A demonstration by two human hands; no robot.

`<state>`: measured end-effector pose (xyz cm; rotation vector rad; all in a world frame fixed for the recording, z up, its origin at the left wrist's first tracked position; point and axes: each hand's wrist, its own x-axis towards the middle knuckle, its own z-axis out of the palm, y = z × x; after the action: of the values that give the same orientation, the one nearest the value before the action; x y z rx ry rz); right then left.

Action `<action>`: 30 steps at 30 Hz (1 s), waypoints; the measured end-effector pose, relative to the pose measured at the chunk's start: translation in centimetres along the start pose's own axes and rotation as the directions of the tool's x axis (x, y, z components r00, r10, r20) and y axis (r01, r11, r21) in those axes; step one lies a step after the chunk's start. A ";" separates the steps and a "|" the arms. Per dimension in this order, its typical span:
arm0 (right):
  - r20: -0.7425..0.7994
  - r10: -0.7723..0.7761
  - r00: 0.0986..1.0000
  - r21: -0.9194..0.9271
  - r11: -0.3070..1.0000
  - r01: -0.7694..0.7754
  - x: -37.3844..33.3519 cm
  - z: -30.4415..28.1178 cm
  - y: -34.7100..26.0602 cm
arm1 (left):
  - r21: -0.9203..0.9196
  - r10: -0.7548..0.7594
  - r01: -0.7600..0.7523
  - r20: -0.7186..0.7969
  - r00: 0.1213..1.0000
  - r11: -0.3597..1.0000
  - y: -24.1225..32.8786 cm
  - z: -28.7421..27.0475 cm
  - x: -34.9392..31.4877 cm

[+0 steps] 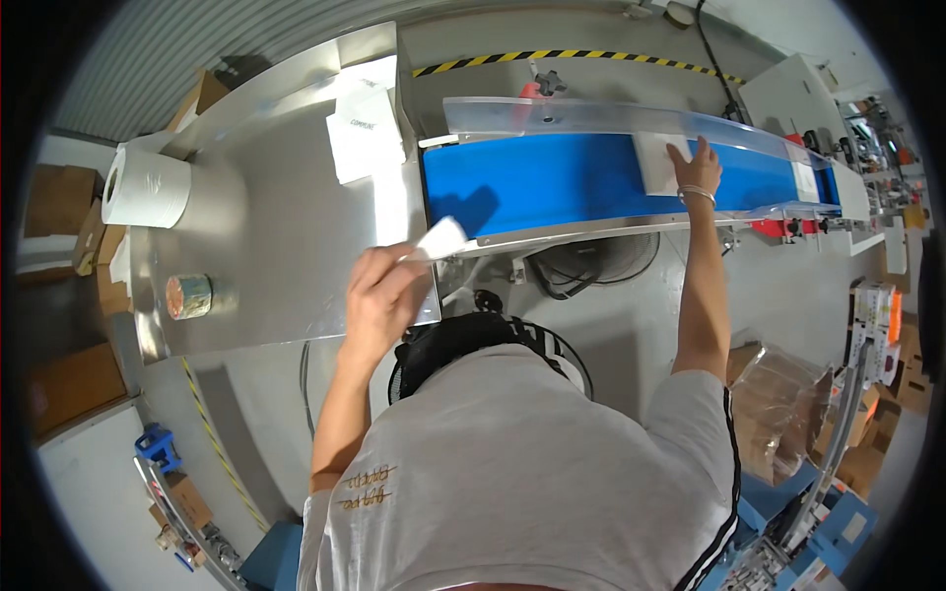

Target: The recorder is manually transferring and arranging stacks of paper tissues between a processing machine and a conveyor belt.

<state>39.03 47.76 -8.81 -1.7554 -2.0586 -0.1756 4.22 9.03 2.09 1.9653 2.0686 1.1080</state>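
My left hand [379, 295] is closed round one end of a small white packet [440, 239], slightly blurred, held up where the steel table meets the conveyor. Over the blue conveyor belt [552, 182] my right arm is stretched out. My right hand [700, 169] has its thumb and fingers apart at the right edge of a flat white packet [652, 165] lying on the belt; whether it presses on it I cannot tell. Farther right on the belt lies another white packet [804, 179]. Several white packets [365, 133] are piled at the steel table's far right corner.
The steel table [266, 197] holds a large white roll [148, 187] and a small tape roll [188, 296]. Clear plastic guards [611, 118] line the belt. A black chair [463, 335] is by me; cartons and a plastic-wrapped box [778, 409] stand at the right.
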 end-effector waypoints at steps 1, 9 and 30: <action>-0.059 -0.045 0.997 0.141 0.989 0.053 -0.4 -1.4 -2.1 | -0.082 0.000 0.002 0.025 1.000 0.997 0.8 0.3 0.9; 0.490 -0.744 0.454 0.703 0.030 -0.710 -10.9 -5.8 -15.9 | -0.627 -0.282 0.394 0.276 0.919 0.672 1.4 5.9 7.5; 0.367 0.144 0.919 0.143 0.967 -0.209 -4.2 -1.8 -7.2 | -0.489 -0.469 0.697 0.517 0.716 0.525 -0.8 11.2 5.1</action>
<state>32.95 41.87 -7.65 -1.9568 -2.0554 0.3993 8.51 18.58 -4.49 0.8873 1.6124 1.0397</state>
